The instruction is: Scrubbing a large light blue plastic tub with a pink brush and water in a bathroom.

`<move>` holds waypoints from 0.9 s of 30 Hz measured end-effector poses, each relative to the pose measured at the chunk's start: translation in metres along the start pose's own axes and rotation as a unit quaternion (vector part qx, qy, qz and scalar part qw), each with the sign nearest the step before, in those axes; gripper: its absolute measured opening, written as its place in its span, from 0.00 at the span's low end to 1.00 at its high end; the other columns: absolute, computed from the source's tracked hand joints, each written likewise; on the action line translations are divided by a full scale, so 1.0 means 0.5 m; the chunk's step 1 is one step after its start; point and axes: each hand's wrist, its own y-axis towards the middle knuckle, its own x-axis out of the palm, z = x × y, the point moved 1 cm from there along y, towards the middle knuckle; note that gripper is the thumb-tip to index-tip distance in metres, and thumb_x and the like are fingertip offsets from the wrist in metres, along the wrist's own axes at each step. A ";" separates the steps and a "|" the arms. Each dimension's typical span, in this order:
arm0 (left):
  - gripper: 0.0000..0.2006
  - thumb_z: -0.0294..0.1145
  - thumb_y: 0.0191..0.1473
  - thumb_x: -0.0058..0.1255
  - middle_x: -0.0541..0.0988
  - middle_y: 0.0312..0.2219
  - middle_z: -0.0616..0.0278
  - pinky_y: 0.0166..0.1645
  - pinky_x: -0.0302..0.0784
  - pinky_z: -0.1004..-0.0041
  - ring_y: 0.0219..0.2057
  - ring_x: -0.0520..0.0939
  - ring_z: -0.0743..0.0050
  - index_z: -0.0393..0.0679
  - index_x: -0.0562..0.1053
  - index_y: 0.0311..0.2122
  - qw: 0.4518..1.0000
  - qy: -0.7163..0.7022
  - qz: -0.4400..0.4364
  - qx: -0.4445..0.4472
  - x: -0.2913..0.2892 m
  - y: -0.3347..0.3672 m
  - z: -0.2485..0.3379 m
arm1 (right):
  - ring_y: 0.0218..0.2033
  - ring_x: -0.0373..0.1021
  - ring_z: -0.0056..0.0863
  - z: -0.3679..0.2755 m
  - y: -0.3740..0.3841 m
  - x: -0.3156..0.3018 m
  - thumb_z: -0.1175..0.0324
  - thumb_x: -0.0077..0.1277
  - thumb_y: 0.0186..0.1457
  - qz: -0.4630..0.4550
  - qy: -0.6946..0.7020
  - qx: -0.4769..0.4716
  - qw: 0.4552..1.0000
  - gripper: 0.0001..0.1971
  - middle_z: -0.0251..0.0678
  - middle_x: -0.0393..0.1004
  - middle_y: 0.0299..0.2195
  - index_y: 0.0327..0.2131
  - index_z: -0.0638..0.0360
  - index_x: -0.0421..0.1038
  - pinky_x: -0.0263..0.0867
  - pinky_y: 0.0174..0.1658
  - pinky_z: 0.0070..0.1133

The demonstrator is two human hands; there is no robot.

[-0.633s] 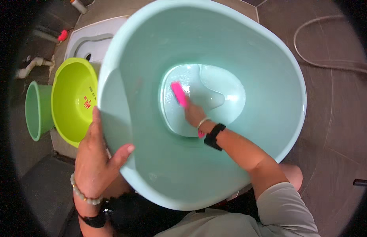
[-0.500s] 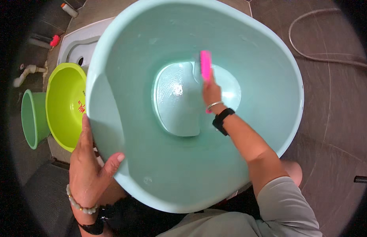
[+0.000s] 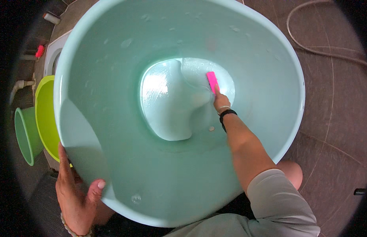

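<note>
Head view. Large pale aqua plastic tub (image 3: pixel 167 189), wide and rounded, fills most of the field; its raised, moulded base shows near the centre, glossy and wet. Bright pink brush (image 3: pixel 211 79), narrow and oblong, dark along its left edge, is inside the tub over the right part of that base. Whether it touches the base cannot be told.

Right hand (image 3: pixel 222 102): closed round the brush's near end, fingers wrapped and partly hidden. Black wristband (image 3: pixel 227 114) and a pale bangle at the wrist; forearm crosses the tub's near rim.

Left hand (image 3: pixel 75 203): at the tub's lower-left rim. Fingers spread; thumb well apart, its tip over the rim, index finger along the outside wall. Remaining fingers mostly hidden. Pale beaded bracelet (image 3: pixel 67 227) at the wrist.

Left of the tub: lime-yellow plastic basin (image 3: pixel 44 114), partly covered by the tub, with a green plastic bucket (image 3: pixel 26 136) just beside it, lying tilted. Upper right: pale flexible hose (image 3: pixel 298 38) curving across the dark tiled floor (image 3: pixel 325 118).
</note>
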 end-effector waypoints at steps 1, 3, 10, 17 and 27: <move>0.45 0.50 0.37 0.53 0.61 0.47 0.43 0.49 0.60 0.69 0.47 0.65 0.58 0.33 0.45 0.54 1.000 0.002 -0.003 0.017 -0.001 0.002 0.000 | 0.37 0.66 0.42 0.053 0.025 0.018 0.71 0.31 0.49 0.004 -0.002 0.069 0.998 0.25 0.47 0.68 0.34 0.53 0.48 0.44 0.61 0.39 0.33; 0.45 0.50 0.38 0.53 0.60 0.48 0.43 0.50 0.58 0.69 0.48 0.64 0.58 0.33 0.45 0.54 1.000 0.009 -0.004 0.026 0.004 0.007 -0.002 | 0.37 0.66 0.42 0.096 -0.003 0.017 0.70 0.31 0.49 0.032 0.104 0.179 0.978 0.24 0.48 0.69 0.33 0.53 0.47 0.45 0.61 0.39 0.33; 0.45 0.50 0.38 0.53 0.58 0.49 0.41 0.53 0.53 0.67 0.51 0.60 0.58 0.32 0.45 0.54 0.999 0.040 -0.011 0.019 0.007 0.004 -0.002 | 0.36 0.66 0.42 -0.015 0.028 0.001 0.73 0.33 0.49 -0.024 -0.007 -0.032 0.999 0.29 0.50 0.67 0.35 0.55 0.51 0.36 0.62 0.36 0.32; 0.47 0.52 0.36 0.53 0.60 0.48 0.42 0.51 0.57 0.68 0.49 0.63 0.57 0.34 0.45 0.54 0.998 -0.022 -0.024 0.055 0.020 0.026 0.026 | 0.44 0.62 0.41 0.326 0.144 0.163 0.58 0.24 0.55 0.009 0.052 0.327 0.944 0.26 0.50 0.61 0.44 0.55 0.53 0.33 0.55 0.47 0.30; 0.49 0.55 0.32 0.54 0.61 0.47 0.44 0.49 0.62 0.67 0.47 0.66 0.61 0.40 0.44 0.55 0.998 -0.060 0.001 0.022 0.015 -0.003 -0.014 | 0.34 0.67 0.40 0.013 0.028 -0.193 0.60 0.26 0.55 0.102 -0.249 -0.020 0.963 0.17 0.45 0.70 0.31 0.43 0.55 0.61 0.64 0.33 0.31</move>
